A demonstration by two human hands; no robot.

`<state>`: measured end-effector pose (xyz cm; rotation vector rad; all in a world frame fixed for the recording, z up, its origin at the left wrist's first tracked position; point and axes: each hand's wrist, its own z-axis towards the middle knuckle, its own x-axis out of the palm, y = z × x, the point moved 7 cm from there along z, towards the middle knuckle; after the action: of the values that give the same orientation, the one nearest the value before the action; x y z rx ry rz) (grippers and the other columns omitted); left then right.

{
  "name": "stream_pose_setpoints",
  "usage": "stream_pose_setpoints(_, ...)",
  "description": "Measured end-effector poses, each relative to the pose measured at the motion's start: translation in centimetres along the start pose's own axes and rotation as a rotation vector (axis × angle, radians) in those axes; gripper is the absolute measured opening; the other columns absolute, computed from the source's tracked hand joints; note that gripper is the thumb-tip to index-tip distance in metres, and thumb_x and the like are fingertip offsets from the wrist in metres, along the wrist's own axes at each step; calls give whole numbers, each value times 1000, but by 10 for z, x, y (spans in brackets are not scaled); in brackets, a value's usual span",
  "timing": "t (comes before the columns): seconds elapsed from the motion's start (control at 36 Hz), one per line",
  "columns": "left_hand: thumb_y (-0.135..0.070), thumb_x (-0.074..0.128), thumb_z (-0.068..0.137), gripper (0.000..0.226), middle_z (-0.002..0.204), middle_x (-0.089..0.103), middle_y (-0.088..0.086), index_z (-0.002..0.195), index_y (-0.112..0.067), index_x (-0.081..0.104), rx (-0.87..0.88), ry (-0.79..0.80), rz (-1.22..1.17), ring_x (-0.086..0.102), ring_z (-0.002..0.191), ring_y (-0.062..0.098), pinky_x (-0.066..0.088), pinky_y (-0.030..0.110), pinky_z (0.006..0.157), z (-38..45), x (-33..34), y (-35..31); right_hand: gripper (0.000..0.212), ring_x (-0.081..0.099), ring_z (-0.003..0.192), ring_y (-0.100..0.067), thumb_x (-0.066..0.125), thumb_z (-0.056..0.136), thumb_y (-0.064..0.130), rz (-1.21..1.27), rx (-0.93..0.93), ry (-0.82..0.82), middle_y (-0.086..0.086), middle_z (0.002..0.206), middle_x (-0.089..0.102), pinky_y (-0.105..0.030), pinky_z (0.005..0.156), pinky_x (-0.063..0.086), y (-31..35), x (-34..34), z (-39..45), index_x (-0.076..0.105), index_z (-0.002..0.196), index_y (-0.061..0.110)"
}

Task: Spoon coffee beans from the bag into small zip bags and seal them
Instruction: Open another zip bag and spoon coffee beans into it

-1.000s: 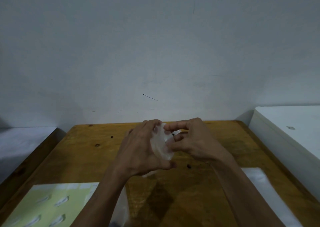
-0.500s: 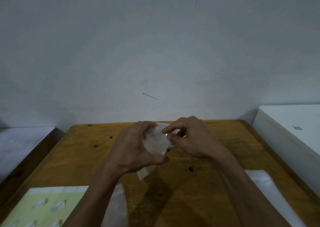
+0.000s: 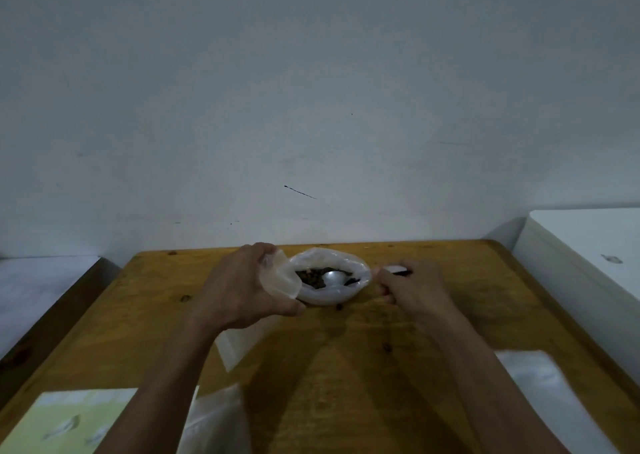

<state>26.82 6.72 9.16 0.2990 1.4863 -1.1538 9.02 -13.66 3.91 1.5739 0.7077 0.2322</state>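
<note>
A: Where is the zip bag?

B: In the left hand (image 3: 242, 287), at nine o'clock of the bean bag (image 3: 329, 292). Fingers curl round the zip bag (image 3: 280, 277) at its mouth; its tail hangs below. It looks thin, limp and slippery, so pinch it at the stiffer zip strip.

A: And the beans?

B: Dark beans (image 3: 311, 277) lie in the open white bag at table (image 3: 450, 315) centre, with a spoon (image 3: 334, 276) bowl among them — soft-sided, likely to slump.

A: The right hand?

B: The right hand (image 3: 412, 291), at three o'clock, pinches the spoon's handle.
</note>
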Motion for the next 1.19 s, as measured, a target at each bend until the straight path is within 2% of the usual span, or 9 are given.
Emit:
stream_pose_setpoints(0.08,-64,88,50,111,133,55,-4,142,-22,45,-30,87,-2,49,103,11,46,27,81,11,13,7,13,64,57,-10,70,93,21,117,-50,-1,-3,68,70,-24,55,52,4,12,0,73,87,10)
stream_pose_setpoints(0.17,-69,87,45,113,134,54,-3,141,-25,45,-61,163,-5,51,107,15,48,30,81,19,25,11,21,64,64,-10,60,99,28,-184,-328,-115,5,68,69,-19,60,49,25,11,-9,71,81,23)
stream_pose_setpoints(0.25,-64,89,47,113,138,49,-2,143,-25,43,-86,202,-8,47,110,16,46,30,81,24,33,11,17,55,70,-5,58,100,24,-415,-660,-186,9,82,63,-7,60,35,45,13,-26,73,100,18)
stream_pose_setpoints(0.33,-61,90,50,109,139,48,-1,142,-24,44,-88,204,-22,46,110,16,46,30,83,27,37,10,17,51,77,-7,61,98,19,-508,-756,-192,0,93,67,-5,65,30,40,19,-29,73,107,11)
stream_pose_setpoints(0.5,-58,91,49,112,140,48,0,143,-19,45,-82,173,-69,50,118,19,49,33,89,25,37,10,24,64,66,-3,55,101,27,-215,-365,-185,8,71,71,-14,58,47,2,16,-16,72,85,26)
stream_pose_setpoints(0.58,-61,90,46,116,141,47,-1,144,-19,45,-74,186,-80,50,122,20,50,34,91,21,37,9,24,70,66,-11,58,99,24,77,-123,-182,3,67,74,-29,65,55,-21,17,-10,75,83,19)
stream_pose_setpoints(0.67,-64,87,43,117,139,48,-3,143,-21,45,-68,179,-76,50,120,18,49,31,88,19,35,8,18,68,64,-15,60,98,18,314,51,-129,-6,69,75,-25,59,52,-35,28,-6,74,87,13)
stream_pose_setpoints(0.86,-64,88,46,112,133,52,-5,141,-22,46,-90,135,-74,52,109,14,48,28,81,15,32,10,17,66,64,-19,60,98,14,414,63,-192,-15,73,74,-28,58,51,-30,20,-5,73,89,5)
stream_pose_setpoints(1.19,-69,84,53,111,133,44,-6,143,-21,41,-14,-17,-41,45,111,12,46,31,91,4,23,4,15,66,60,-16,60,98,11,507,-49,-181,-9,70,69,-29,56,50,2,8,-12,71,92,3)
